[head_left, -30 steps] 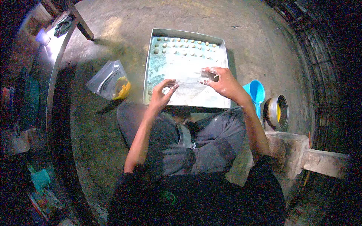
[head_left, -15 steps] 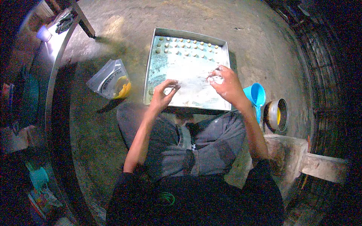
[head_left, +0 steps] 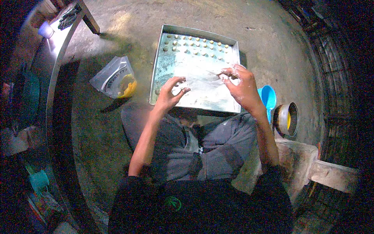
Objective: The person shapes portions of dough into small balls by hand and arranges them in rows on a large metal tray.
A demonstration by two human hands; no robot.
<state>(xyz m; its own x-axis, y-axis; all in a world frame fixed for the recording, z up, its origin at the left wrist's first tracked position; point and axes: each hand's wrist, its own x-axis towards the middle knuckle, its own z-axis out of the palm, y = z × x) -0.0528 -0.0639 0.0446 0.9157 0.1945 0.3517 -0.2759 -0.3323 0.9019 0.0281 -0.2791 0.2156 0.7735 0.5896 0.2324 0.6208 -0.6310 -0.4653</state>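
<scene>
A square metal tray (head_left: 156, 70) stands in front of my crossed legs, its floor dusted with white powder. Several small, pale round dough-like balls (head_left: 204, 45) sit in rows along its far side. Over the tray's near left part is my left hand (head_left: 171, 93), thumb and fingers apart, with nothing visible between them. My right hand (head_left: 239, 84) hovers at the tray's right side, powder on its skin and its fingers curled toward the thumb. Glare hides what those fingertips hold, if anything. A hazy whitish patch shows between the hands.
On the floor to the left lies a clear plastic bag (head_left: 113, 78) with something yellow inside. At the right stand a blue plastic dipper (head_left: 267, 97) and a metal bowl (head_left: 293, 117) with yellow contents. A low concrete block (head_left: 294, 154) is near my right elbow.
My left thumb and fingers have spread apart from a near pinch. My right hand has shifted slightly right. The balls in the tray look the same.
</scene>
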